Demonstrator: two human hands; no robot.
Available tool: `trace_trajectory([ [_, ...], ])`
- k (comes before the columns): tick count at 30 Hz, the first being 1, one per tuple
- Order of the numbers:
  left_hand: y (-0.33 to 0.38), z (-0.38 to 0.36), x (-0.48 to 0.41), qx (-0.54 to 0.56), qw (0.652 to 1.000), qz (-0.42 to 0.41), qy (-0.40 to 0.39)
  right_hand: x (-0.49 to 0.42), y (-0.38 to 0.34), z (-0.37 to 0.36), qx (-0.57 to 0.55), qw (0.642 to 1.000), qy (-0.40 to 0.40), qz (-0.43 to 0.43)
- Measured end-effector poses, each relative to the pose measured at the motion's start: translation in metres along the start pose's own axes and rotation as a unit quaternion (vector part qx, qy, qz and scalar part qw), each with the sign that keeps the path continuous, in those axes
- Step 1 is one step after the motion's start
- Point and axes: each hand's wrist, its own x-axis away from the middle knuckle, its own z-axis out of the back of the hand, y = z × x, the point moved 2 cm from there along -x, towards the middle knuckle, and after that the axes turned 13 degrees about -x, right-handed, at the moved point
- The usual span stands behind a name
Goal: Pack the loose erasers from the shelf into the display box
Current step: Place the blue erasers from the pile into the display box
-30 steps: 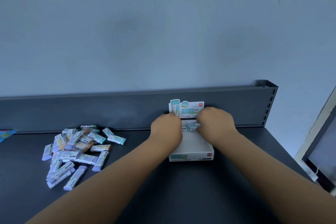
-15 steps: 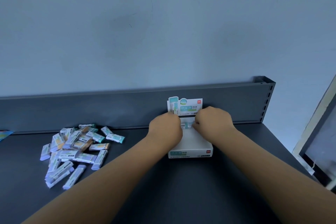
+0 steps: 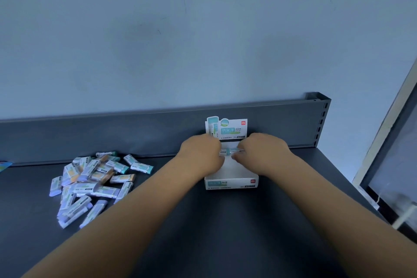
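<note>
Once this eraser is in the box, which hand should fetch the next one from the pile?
Left, probably. The pile of loose erasers lies left of the display box, nearer the left hand; the right hand would have to cross the box. Both hold the eraser over it.

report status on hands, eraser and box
Left hand and right hand both hold one eraser over the box. Pile lies on shelf, left of box. Nothing in the way.
</note>
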Motion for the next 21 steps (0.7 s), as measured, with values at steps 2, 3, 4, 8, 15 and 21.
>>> trace_trajectory([
  [2,-0.009,0.014,0.009,0.046,0.999,-0.022,0.008,0.009,-0.003,0.01,-0.024,0.999,0.022,0.015],
  [3,-0.012,0.022,0.015,0.067,0.997,-0.027,0.013,0.013,-0.007,0.014,-0.044,0.998,0.035,0.025],
  [4,-0.016,0.03,0.023,0.079,0.996,-0.026,0.026,0.019,-0.012,0.019,-0.065,0.996,0.052,0.038],
  [8,-0.029,0.046,0.059,0.092,0.989,0.029,0.109,0.043,-0.041,0.029,-0.143,0.981,0.111,0.066],
  [15,-0.069,0.023,0.104,0.118,0.982,0.101,0.112,0.08,-0.075,0.017,-0.216,0.967,0.132,0.025],
  [21,-0.085,0.007,0.133,0.112,0.984,0.088,0.105,0.099,-0.096,-0.011,-0.23,0.966,0.122,-0.011],
])
